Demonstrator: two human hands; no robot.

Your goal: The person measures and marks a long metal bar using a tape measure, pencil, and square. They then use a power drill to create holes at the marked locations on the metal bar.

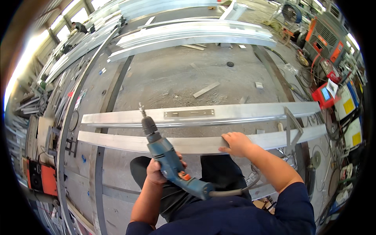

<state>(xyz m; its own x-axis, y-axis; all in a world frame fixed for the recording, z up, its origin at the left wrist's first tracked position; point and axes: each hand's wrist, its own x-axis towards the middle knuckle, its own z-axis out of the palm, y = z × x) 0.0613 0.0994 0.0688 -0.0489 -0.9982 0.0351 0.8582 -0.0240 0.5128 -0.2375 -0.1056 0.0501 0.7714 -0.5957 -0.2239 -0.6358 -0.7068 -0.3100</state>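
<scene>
My left hand [156, 172] is wrapped round the grip of a blue corded power drill [162, 152]. The drill slants up and to the left, its bit above the bars. My right hand [239, 145] clasps the near silver metal bar [180, 145], thumb at the near edge and fingers over the top. Just beyond it lies a second silver bar [250, 112], parallel to the first. A narrow slotted metal plate [189, 113] lies on that bar's top face. Towards the right ends, an angled metal piece [293, 131] leans across both bars.
Dark steel rails [113, 86] support the bars at the left and right. More silver profiles [196, 39] are stacked at the far side. Orange-and-grey machines [325, 37] and cables stand to the right. An offcut [206, 89] and a black disc [230, 64] lie on the floor.
</scene>
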